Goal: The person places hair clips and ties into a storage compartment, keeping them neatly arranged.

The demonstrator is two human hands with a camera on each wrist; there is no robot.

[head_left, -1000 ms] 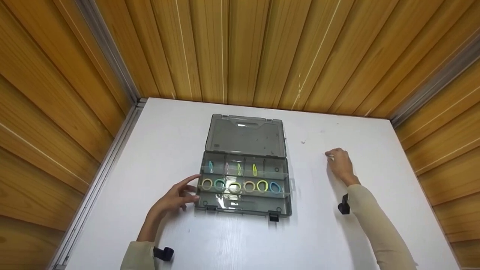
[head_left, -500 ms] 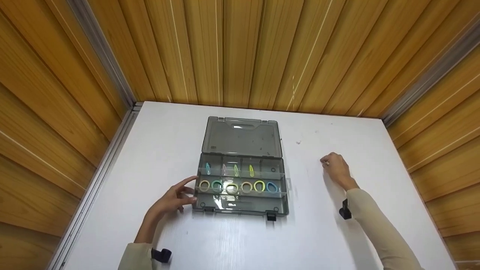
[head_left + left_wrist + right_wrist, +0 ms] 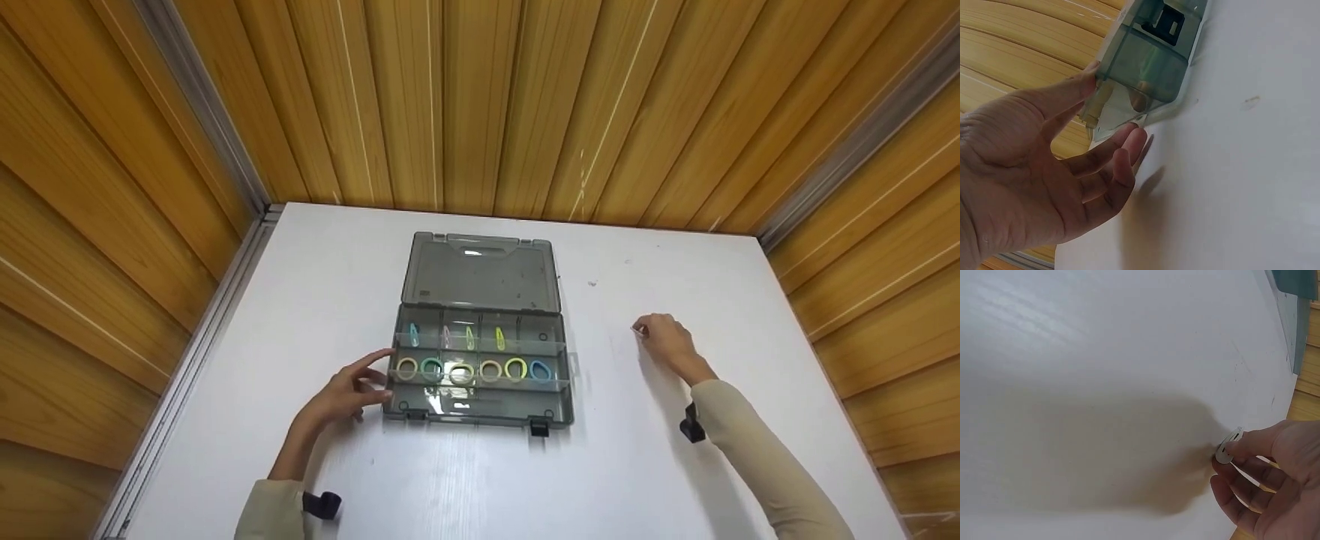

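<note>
A grey see-through compartment box (image 3: 480,409) lies with its lid (image 3: 484,270) folded back. My left hand (image 3: 341,394) touches the box's left side with thumb and index finger, the other fingers loosely bent. Several coloured snap hair clips (image 3: 500,339) stand in the back row, blue, pink and yellow-green. Ring-shaped hair ties (image 3: 516,369) in several colours line the middle row. To the right of the box, my right hand (image 3: 667,341) pinches a white snap hair clip (image 3: 1229,447) between thumb and fingertips, just above the table. In the head view that clip is mostly hidden by the fingers.
The box stands on a white table (image 3: 465,487). Wood-look panels (image 3: 465,105) close it in at the back and both sides. A metal rail (image 3: 217,315) runs along the left edge. The front row of the box shows no items.
My right hand has come slightly nearer the table's front, still holding the clip. The left hand stays at the box's side. The head view has shifted a little.
</note>
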